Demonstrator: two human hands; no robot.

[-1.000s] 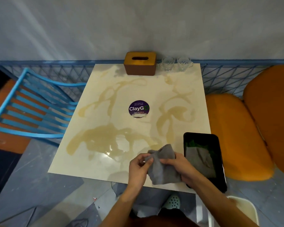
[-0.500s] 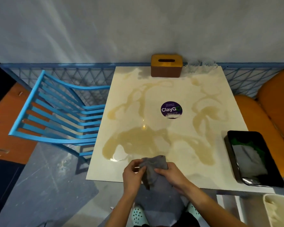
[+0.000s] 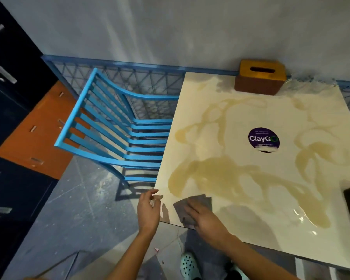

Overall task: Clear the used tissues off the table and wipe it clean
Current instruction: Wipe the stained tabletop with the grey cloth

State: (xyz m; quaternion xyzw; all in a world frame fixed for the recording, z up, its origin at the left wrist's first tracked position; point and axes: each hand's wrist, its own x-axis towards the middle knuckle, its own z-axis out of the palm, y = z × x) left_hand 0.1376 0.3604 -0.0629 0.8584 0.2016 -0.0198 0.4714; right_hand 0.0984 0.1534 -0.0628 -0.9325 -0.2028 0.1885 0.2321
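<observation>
Surface (image 3: 230,138) is lying wet-streaked, so right hand (image 3: 205,217) is pressing cloth (image 3: 182,209) flat at near corner to wipe; left hand (image 3: 149,211) is hovering loose, empty.

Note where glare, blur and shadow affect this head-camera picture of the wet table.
Head view: glare spots on the wet table, front right; glasses beside the tissue box smeared by blur; the left hand shadows the near corner.
</observation>
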